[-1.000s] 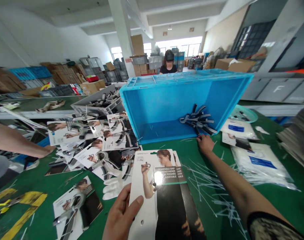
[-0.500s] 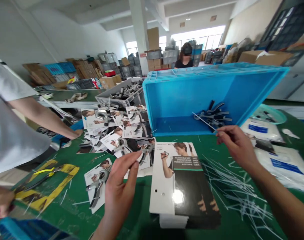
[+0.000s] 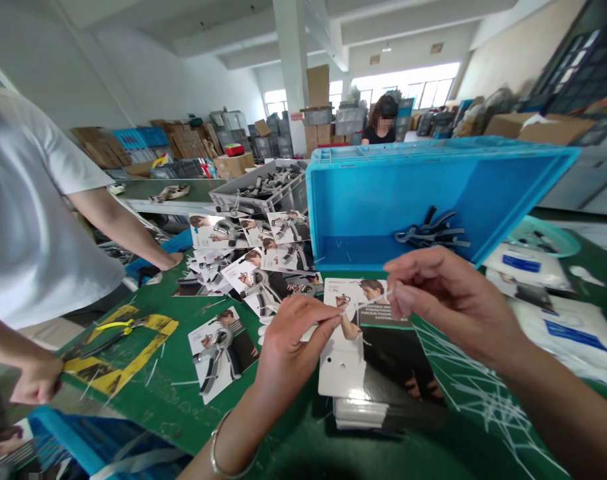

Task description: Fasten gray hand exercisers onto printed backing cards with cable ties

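My left hand [image 3: 298, 340] and my right hand [image 3: 448, 300] face each other above a stack of printed cards [image 3: 393, 353]. A thin white cable tie [image 3: 367, 304] stretches between them, one end pinched in each hand. Many more ties [image 3: 488, 393] lie loose right of the stack. Behind it, a blue crate [image 3: 383, 193] on its side holds several grey-black hand grips [image 3: 433, 230]. Left of my left hand, one card with a hand grip [image 3: 220, 353] lies by itself. Further back is a heap of such cards [image 3: 256, 277].
Yellow-handled pliers [image 3: 116, 327] lie by yellow-black tape at the left. A person in a white shirt [image 3: 38, 200] stands there, one hand on the table edge. White bags [image 3: 566, 333] and a round tray [image 3: 558, 233] sit at the right. Another person [image 3: 380, 123] is behind the crate.
My right hand has come left with the tie, from near the crate to above the cards. My left hand has moved right and now pinches the tie's other end. The view has shifted slightly left.
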A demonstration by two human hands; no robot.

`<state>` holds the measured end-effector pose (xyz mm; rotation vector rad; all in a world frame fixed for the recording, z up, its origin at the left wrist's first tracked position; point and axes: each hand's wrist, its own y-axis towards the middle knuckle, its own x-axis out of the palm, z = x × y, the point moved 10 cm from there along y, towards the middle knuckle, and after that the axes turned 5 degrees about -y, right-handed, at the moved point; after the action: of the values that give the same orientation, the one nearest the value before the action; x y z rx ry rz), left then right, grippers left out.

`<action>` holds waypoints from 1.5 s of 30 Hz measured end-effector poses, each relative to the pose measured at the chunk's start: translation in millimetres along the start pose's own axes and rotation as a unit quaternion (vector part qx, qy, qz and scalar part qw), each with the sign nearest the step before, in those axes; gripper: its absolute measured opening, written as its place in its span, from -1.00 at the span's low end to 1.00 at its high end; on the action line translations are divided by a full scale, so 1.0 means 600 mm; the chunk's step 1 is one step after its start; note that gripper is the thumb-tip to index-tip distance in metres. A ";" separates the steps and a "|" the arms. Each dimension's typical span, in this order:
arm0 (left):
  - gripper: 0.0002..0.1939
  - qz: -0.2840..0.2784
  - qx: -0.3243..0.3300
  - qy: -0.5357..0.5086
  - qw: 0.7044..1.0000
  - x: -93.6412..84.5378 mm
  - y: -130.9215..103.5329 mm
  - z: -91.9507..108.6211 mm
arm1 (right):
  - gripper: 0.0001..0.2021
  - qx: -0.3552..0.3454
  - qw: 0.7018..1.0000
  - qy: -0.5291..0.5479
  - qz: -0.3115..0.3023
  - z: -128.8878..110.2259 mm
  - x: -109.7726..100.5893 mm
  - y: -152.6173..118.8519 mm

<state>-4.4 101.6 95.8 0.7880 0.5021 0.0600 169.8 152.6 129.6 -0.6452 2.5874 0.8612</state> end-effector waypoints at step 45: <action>-0.67 0.203 -0.398 -0.411 0.794 0.047 -0.188 -0.247 | -0.83 -0.063 0.969 -0.173 -0.162 0.126 0.207 0.055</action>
<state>-61.5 126.3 -82.0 0.0150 -0.5350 0.2923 61.1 185.0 32.3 -0.8422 2.0592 0.9380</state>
